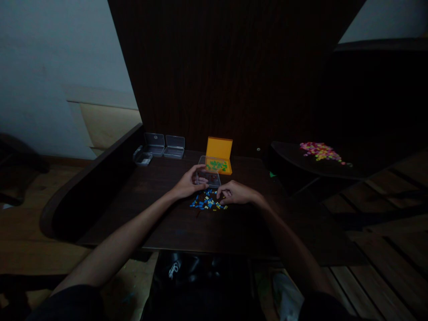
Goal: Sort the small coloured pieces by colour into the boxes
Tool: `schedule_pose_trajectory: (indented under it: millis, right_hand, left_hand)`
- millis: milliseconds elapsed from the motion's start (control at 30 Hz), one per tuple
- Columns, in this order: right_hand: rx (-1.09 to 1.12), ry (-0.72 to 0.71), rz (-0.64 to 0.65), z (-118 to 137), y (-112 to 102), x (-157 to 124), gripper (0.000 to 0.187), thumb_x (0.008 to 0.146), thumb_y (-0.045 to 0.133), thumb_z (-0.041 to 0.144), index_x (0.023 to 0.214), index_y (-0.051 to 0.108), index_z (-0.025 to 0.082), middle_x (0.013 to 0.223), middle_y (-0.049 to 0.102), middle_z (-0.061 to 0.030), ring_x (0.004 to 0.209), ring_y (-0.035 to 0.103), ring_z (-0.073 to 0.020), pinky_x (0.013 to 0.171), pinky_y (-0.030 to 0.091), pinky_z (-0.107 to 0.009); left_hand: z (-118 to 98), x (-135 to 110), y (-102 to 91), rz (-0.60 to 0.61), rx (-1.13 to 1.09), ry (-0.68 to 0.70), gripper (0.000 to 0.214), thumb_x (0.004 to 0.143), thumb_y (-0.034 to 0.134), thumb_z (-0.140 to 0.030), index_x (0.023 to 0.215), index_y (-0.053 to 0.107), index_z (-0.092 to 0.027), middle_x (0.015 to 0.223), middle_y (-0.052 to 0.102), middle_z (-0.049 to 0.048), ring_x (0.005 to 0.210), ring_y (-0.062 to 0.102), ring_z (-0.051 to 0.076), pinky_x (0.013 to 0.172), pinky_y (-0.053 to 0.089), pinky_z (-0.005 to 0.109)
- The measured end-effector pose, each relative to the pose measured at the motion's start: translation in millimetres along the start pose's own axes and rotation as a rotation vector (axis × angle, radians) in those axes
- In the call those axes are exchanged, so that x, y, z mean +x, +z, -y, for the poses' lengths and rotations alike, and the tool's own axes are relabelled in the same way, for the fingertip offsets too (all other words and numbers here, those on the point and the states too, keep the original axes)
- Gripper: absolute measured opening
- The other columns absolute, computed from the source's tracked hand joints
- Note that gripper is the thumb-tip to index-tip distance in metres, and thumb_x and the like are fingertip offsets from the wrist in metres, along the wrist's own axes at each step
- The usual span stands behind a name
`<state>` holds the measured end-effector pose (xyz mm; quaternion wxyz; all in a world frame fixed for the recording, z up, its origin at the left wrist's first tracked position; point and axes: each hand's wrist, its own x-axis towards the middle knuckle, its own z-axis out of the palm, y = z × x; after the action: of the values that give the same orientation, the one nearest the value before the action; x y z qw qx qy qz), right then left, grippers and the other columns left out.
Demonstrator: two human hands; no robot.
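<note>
My left hand (190, 183) grips the left side of a clear plastic box (214, 179), thumb at the front and fingers at the back. A few small dark or reddish bits seem to lie inside it. Just in front is a loose pile of small blue and yellow pieces (204, 203) on the dark desk. My right hand (236, 193) is at the right edge of this pile, its fingers curled down and pinched towards the pieces. Whether anything is between those fingertips is too small and dark to see. Behind the clear box stands an open orange box (219, 151) with green pieces (216, 166) in it.
Several clear boxes (174, 147) stand with lids raised at the back left of the desk (187, 232). A raised side panel (90, 183) bounds the left. On a dark surface at right lies a heap of pink, yellow and purple pieces (321, 151). A green scrap (272, 174) lies nearby.
</note>
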<state>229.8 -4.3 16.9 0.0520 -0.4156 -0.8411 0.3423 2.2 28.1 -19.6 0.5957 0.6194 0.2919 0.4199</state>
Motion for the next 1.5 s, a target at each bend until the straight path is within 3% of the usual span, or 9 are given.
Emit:
schedule_pose_trajectory:
  millis: [233,467,1033,1500]
  right_hand:
    - [0.011,-0.019,0.009,0.5,1.7,1.4,0.023,0.076,0.067,0.026,0.093,0.073,0.012,0.054,0.049,0.0056,0.051,0.042,-0.008,0.053,0.032,-0.019]
    - [-0.014,-0.028,0.0,-0.5,1.0,0.0,0.022,0.08,0.062,0.029,0.089,0.073,0.011,0.055,0.047,0.005,0.051,0.041,-0.0079,0.054,0.031,-0.02]
    - [-0.026,-0.058,0.007,-0.4,5.3,3.0,0.025,0.079,0.064,0.027,0.094,0.075,0.011,0.056,0.05,0.0037,0.05,0.04,-0.0073,0.053,0.031,-0.019]
    - [-0.052,-0.049,-0.037,-5.4,3.1,0.5,0.024,0.079,0.064,0.029,0.093,0.075,0.012,0.055,0.047,0.0047,0.05,0.04,-0.0076,0.054,0.031,-0.02]
  left_hand:
    - [1.4,0.2,-0.1,0.019,-0.016,0.012,0.072,0.062,0.08,-0.013,0.125,0.046,-0.021,0.123,0.053,0.0118,0.086,0.065,0.012,0.077,0.056,0.029]
    - [0.8,-0.4,0.0,0.015,0.025,0.008,0.073,0.063,0.079,-0.016,0.127,0.045,-0.02,0.122,0.055,0.0122,0.089,0.066,0.015,0.08,0.057,0.033]
    - [0.9,0.4,1.7,0.009,-0.036,0.003,0.073,0.06,0.081,-0.013,0.124,0.047,-0.02,0.124,0.052,0.0121,0.086,0.065,0.012,0.076,0.056,0.029]
    - [0.7,-0.1,1.3,0.014,0.0,0.013,0.072,0.062,0.08,-0.016,0.126,0.046,-0.02,0.126,0.052,0.0132,0.088,0.065,0.014,0.079,0.056,0.033]
